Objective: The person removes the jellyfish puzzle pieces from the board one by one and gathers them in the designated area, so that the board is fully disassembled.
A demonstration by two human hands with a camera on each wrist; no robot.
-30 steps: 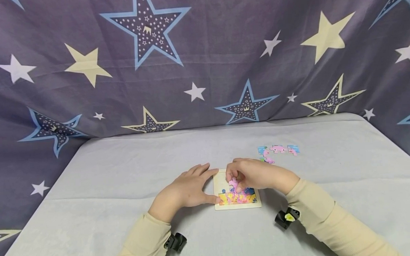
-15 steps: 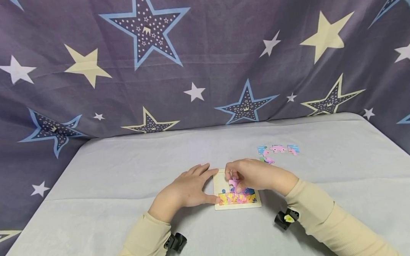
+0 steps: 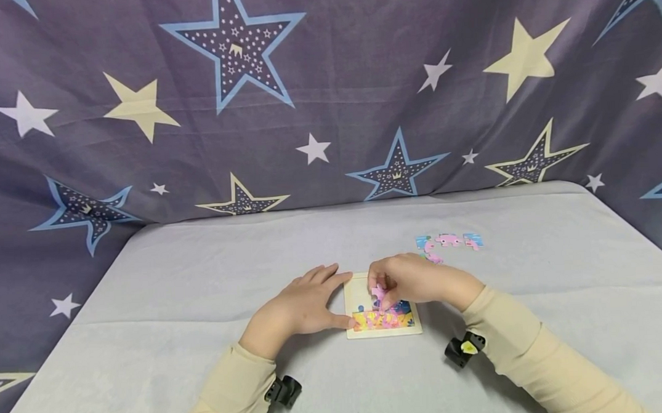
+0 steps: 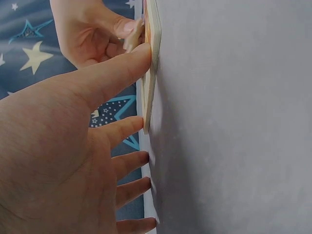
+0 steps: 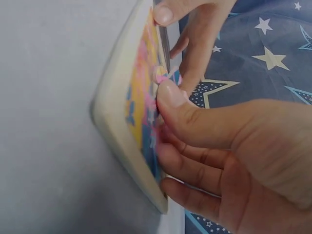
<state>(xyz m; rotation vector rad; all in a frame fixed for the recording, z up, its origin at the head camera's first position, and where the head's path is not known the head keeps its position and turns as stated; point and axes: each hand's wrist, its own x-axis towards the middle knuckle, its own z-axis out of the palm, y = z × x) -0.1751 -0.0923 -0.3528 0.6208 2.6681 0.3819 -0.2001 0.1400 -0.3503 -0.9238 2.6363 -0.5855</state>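
Note:
A small square wooden puzzle tray [image 3: 383, 333] lies on the light cloth, its near rows filled with yellow, pink and blue picture pieces. My left hand [image 3: 307, 303] spreads its straight fingers at the tray's left side; the thumb and index fingertip press on the rim, seen edge-on in the left wrist view as a pale tray edge [image 4: 155, 58]. Over the tray, my right hand [image 3: 417, 283] pinches a pink jigsaw piece [image 3: 377, 295] between thumb and fingers. That jigsaw piece [image 5: 168, 76] is tilted in the right wrist view, partly hidden by the thumb.
Several loose jigsaw pieces [image 3: 450, 241], pink and blue, lie farther back to the right, one partly behind the right hand. A dark star-patterned curtain [image 3: 327, 108] hangs behind the cloth-covered table [image 3: 227, 254].
My right hand has shifted slightly to the right with the jigsaw piece, which is tilted a little differently. The left hand and the tray have stayed in place.

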